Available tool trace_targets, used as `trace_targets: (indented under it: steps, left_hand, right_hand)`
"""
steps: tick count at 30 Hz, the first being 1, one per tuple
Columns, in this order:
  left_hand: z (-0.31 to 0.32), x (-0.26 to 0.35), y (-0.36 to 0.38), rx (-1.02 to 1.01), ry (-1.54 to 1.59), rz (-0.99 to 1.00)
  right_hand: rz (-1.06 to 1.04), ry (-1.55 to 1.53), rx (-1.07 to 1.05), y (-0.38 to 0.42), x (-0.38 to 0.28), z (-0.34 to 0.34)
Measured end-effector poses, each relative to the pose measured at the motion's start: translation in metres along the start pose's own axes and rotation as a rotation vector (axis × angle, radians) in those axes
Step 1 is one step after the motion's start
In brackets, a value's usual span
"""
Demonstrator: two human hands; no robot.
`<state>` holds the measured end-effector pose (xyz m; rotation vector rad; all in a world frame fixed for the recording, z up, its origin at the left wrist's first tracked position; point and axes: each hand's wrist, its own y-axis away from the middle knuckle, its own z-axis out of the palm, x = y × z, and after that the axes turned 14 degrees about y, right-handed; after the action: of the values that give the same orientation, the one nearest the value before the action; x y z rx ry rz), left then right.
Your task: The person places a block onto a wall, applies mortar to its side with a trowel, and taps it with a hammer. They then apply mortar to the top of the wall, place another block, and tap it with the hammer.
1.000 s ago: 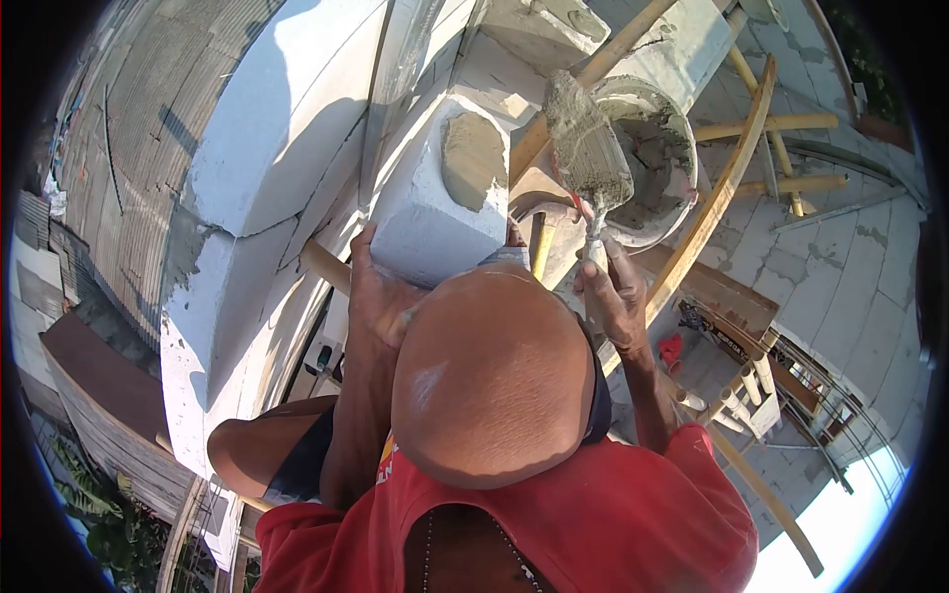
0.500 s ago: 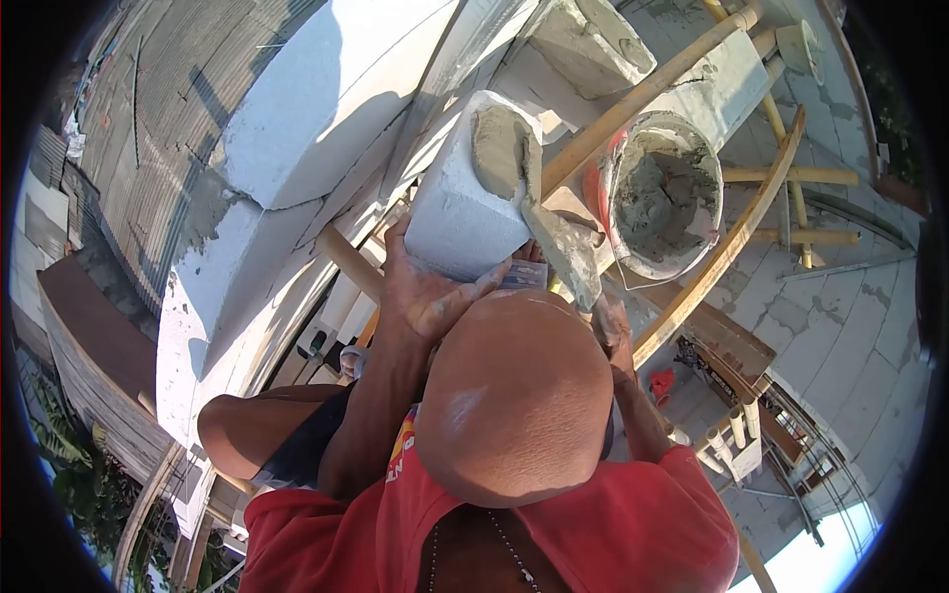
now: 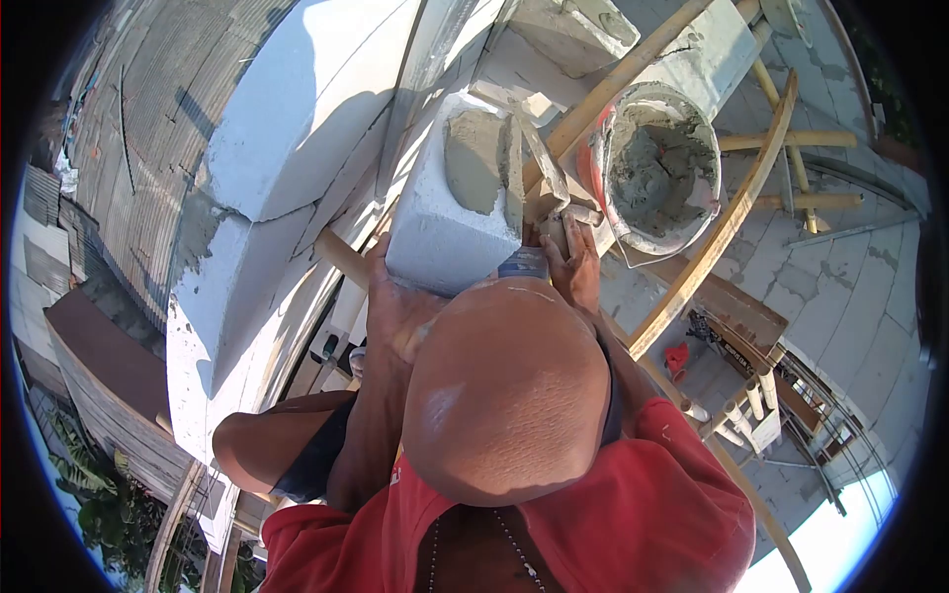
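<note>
A pale lightweight concrete block is tilted in front of my chest, with a patch of grey mortar spread on its upper face. My left hand grips the block by its lower left side, fingers partly hidden behind it. In my right hand, fingers wrapped round its handle end, is a mortar-coated trowel. The trowel's blade lies along the block's right edge, beside the mortar. Close to the right hand stands a bucket holding wet mortar. My head hides the block's near bottom part.
A white block wall runs along the left, above a corrugated roof. A bamboo pole crosses behind the bucket, and a curved bamboo strip passes on its right. Another mortar-smeared block lies at the top.
My right hand has risen toward the block, and the trowel has swung from hanging down to lying up along the block's right edge. The block has shifted slightly left and toward me.
</note>
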<state>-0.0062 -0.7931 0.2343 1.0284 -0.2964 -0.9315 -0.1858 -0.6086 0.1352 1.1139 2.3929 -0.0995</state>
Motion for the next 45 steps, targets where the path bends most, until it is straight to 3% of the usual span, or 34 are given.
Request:
trace_targets:
  steps: [3, 6, 9, 12, 17, 21, 24, 27, 28, 31, 32, 38, 41, 45]
  left_hand:
    - [0.009, -0.003, 0.007, 0.031, 0.029, 0.047]
    - [0.009, 0.000, 0.009, 0.004, -0.030, 0.057]
    - [0.008, 0.006, 0.008, 0.028, -0.020, 0.024]
    - [0.008, 0.006, 0.005, 0.081, -0.011, -0.008]
    - [0.026, -0.001, 0.010, 0.207, -0.113, 0.066]
    - [0.017, 0.002, 0.007, 0.194, -0.105, 0.067]
    - [0.003, 0.009, -0.001, 0.202, -0.053, 0.005]
    - [-0.007, 0.010, -0.005, 0.159, -0.085, 0.004]
    - [-0.008, 0.008, -0.003, 0.178, -0.085, 0.012]
    - [-0.002, 0.003, -0.004, 0.215, -0.107, 0.019]
    - [-0.001, 0.004, -0.006, 0.227, -0.119, 0.023]
    - [0.004, 0.003, -0.008, 0.242, -0.164, 0.021]
    - [0.012, -0.004, -0.005, 0.242, -0.156, 0.071]
    - [-0.002, 0.004, -0.014, 0.184, -0.072, 0.023]
  right_hand:
    - [0.050, 0.061, -0.150, 0.005, -0.004, -0.019]
    - [-0.053, 0.115, -0.069, 0.024, 0.005, -0.035]
    - [0.010, 0.119, -0.059, 0.046, 0.009, -0.076]
    - [0.257, -0.237, -0.193, 0.067, 0.007, -0.131]
    - [0.395, -0.379, -0.222, 0.032, 0.011, -0.213]
    - [0.426, 0.256, -0.327, -0.040, 0.009, -0.231]
    - [-0.032, 0.671, -0.325, -0.078, 0.054, -0.192]
    - [-0.028, 0.594, -0.483, -0.084, 0.001, -0.180]
    - [-0.080, 0.578, -0.450, -0.081, 0.007, -0.181]
    - [0.127, 0.331, -0.587, -0.072, -0.009, -0.219]
    - [0.369, 0.211, -0.665, -0.070, -0.017, -0.234]
    - [0.640, -0.531, -0.479, -0.020, 0.029, -0.250]
    - [0.650, -0.626, -0.399, 0.006, 0.024, -0.241]
    - [0.405, -0.449, -0.399, 0.017, 0.001, -0.226]
